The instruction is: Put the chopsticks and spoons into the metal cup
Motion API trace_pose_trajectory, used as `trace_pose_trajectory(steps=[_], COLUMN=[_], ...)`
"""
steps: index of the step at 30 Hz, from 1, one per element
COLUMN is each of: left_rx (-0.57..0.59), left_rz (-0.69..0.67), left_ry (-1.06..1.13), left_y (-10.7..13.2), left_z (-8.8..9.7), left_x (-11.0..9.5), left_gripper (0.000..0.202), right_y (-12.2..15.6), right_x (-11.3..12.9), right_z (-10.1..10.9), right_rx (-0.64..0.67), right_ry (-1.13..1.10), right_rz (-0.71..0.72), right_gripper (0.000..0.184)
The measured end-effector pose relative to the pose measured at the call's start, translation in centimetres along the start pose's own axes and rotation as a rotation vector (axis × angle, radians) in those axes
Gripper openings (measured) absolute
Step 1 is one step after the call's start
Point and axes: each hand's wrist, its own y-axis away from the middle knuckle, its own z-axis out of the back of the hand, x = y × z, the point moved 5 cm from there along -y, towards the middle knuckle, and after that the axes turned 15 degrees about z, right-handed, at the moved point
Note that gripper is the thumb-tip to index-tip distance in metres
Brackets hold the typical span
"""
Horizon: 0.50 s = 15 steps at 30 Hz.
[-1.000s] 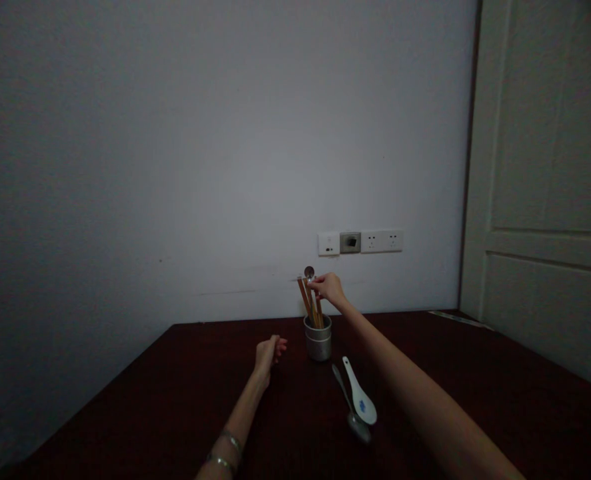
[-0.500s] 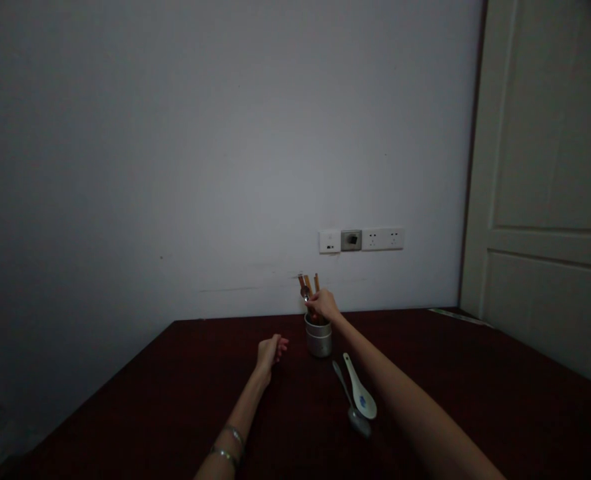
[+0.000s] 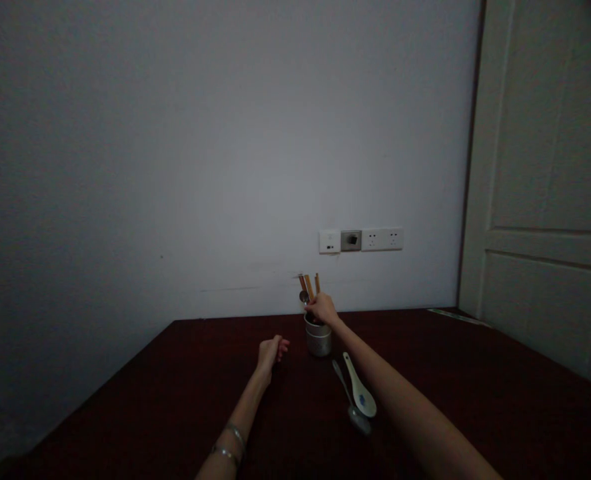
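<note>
A grey metal cup [image 3: 319,341] stands upright near the back of the table, holding several wooden chopsticks [image 3: 310,285]. A small metal spoon [image 3: 304,297], bowl end up, leans among them above the cup's rim. My right hand [image 3: 323,309] is over the cup, its fingers pinched on this spoon just below the bowl; the rest of the handle is hidden. My left hand [image 3: 271,352] rests on the table left of the cup, fingers curled with nothing seen in them. A white ceramic spoon [image 3: 361,390] and a metal spoon [image 3: 358,419] lie side by side before the cup.
The dark red table [image 3: 175,393] runs back to a pale wall with several sockets [image 3: 382,239]. A cream door [image 3: 545,200] stands at the right. A thin flat strip [image 3: 458,317] lies along the table's back right edge.
My right hand has moved slightly down toward the cup, and the small spoon has lowered a little with it. My left hand has hardly moved.
</note>
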Motion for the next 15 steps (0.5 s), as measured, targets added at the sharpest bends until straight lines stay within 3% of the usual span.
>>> trace_pose_trajectory(steps=[15], left_rx=[0.004], left_rz=[-0.015], left_ry=[-0.05], left_y=[-0.35], left_z=[-0.14], left_x=[0.29], left_gripper=[0.029], right_y=[0.2], right_x=[-0.05], right_z=[-0.25], right_rx=[0.002], right_ry=[0.084], right_rz=[0.034], right_gripper=[0.013])
